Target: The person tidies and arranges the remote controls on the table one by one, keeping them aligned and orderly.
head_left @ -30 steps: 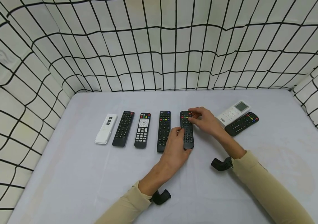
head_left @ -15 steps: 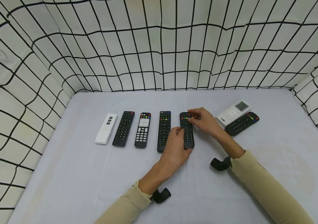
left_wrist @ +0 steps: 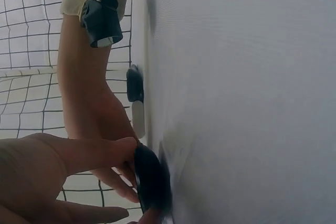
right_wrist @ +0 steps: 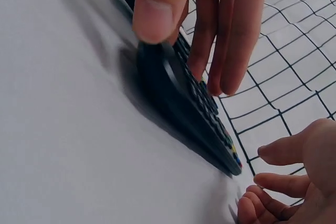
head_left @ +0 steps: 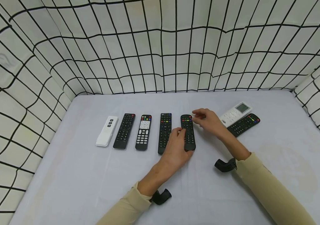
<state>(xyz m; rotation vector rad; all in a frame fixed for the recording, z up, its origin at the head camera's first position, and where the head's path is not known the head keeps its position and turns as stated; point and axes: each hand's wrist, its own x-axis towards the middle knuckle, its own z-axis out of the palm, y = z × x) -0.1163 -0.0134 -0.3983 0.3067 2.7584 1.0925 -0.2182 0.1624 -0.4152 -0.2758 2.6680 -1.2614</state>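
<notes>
A black remote control (head_left: 189, 137) lies upright in the row at the middle of the table. My left hand (head_left: 174, 153) grips its near end, thumb at the lower edge and fingers along the left side. The left wrist view catches this remote (left_wrist: 149, 179) edge-on beneath the fingers. Just off its far right corner, my right hand (head_left: 209, 121) hovers with loosely bent fingers, holding nothing. From the right wrist, the same remote (right_wrist: 173, 93) appears from its near end, the left thumb on that end. The left fingers partly cover the left side of its keys.
Left of it lie a long black remote (head_left: 165, 128), one with white keys (head_left: 143, 132), another black one (head_left: 124, 131) and a white one (head_left: 107, 131). To the right, a white remote with a screen (head_left: 235, 115) lies against a black one (head_left: 244, 124). Black netting surrounds the table.
My right fingers have come off the remote's far end and moved slightly right. That far end has shifted a little nearer. My left hand keeps its grip.
</notes>
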